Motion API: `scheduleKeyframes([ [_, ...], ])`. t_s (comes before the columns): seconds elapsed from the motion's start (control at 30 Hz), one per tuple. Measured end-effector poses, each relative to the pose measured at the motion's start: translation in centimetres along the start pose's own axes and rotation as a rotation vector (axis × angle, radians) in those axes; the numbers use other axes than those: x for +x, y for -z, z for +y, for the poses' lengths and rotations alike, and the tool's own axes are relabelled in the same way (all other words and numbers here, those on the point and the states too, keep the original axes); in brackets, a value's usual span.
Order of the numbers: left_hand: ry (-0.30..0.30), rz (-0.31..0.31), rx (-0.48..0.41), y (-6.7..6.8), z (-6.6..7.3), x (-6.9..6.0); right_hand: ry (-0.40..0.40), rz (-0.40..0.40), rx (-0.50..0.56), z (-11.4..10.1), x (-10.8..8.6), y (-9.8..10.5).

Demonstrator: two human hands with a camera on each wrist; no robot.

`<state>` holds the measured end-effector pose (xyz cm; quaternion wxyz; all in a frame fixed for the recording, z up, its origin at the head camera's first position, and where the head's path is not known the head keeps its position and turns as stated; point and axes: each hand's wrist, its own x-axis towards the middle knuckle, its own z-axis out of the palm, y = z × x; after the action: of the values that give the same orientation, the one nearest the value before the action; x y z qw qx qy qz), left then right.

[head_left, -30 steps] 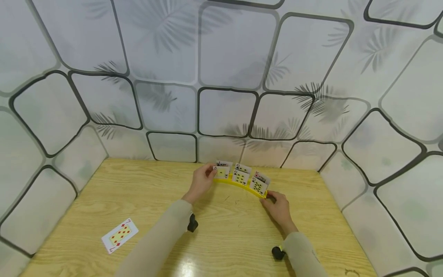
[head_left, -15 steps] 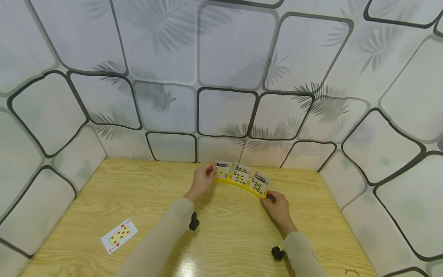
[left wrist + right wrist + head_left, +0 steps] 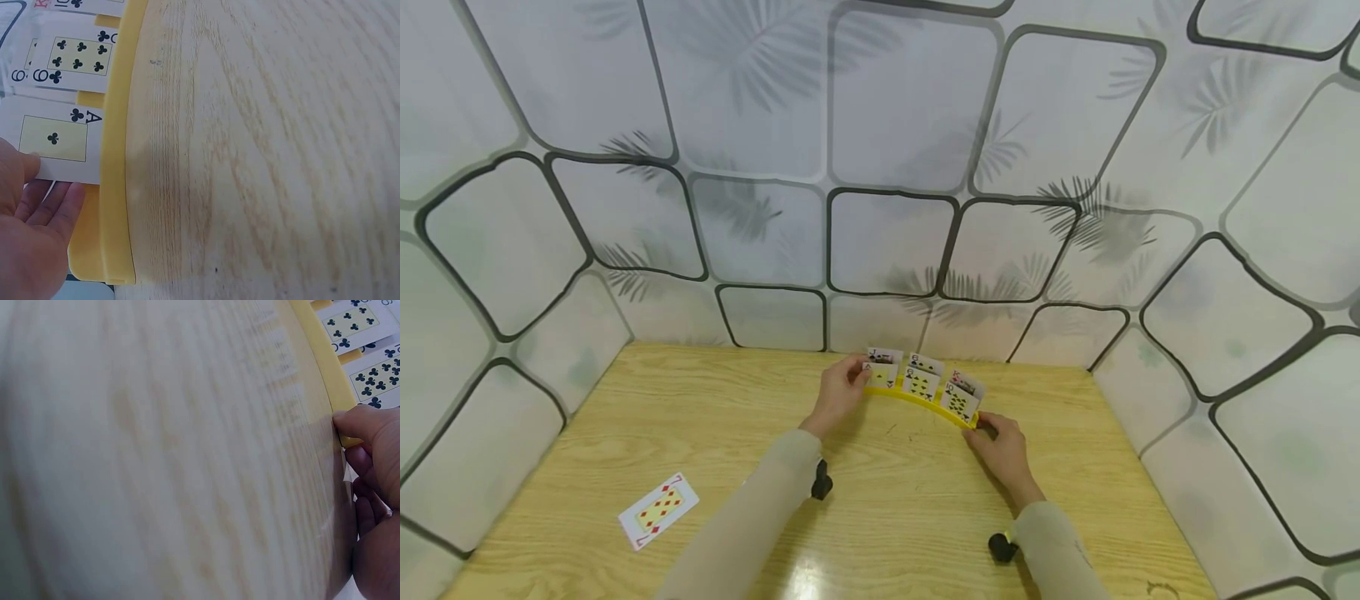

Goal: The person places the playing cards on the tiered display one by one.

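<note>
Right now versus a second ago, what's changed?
The ace of clubs, pinched by the left hand, sits slightly lower at the yellow holder, baring more of the jack behind it. Left sleeve shifted slightly right. No grip visibly taken or released. Unchanged: right hand on the holder's right end, the other racked cards, the seven of diamonds on the table.

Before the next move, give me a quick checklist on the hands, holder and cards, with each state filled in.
1. Left hand on ace: ok, pinching its edge.
2. Right hand on holder: ok, gripping the right end.
3. Ten standing in holder: ok, front row.
4. Ace fully seated: cannot tell, how deep its lower edge sits is unclear.
5. Seven in holder: not ok, lying face up on the table.
</note>
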<state>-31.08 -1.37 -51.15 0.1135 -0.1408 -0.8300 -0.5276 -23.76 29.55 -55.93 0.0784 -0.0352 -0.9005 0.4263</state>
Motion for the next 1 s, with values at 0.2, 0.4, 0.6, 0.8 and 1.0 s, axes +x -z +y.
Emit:
scheduleKeyframes([
  [0.2,0.008,-0.016,0.003,-0.10,-0.12,-0.02,-0.003,0.001,-0.001,-0.01,-0.02,-0.02],
  [0.4,0.041,-0.033,0.003,-0.43,-0.32,0.07,-0.014,-0.001,-0.005,-0.02,-0.07,-0.05],
  [0.6,0.042,-0.034,0.016,-0.53,-0.27,-0.04,-0.008,0.006,-0.003,-0.18,-0.18,-0.03],
  [0.8,0.028,-0.033,0.015,-0.49,-0.27,-0.12,-0.008,0.011,-0.009,-0.22,-0.21,-0.08],
  [1.0,0.017,-0.044,0.024,-0.45,-0.37,-0.08,-0.008,0.019,-0.006,-0.22,-0.17,-0.05],
])
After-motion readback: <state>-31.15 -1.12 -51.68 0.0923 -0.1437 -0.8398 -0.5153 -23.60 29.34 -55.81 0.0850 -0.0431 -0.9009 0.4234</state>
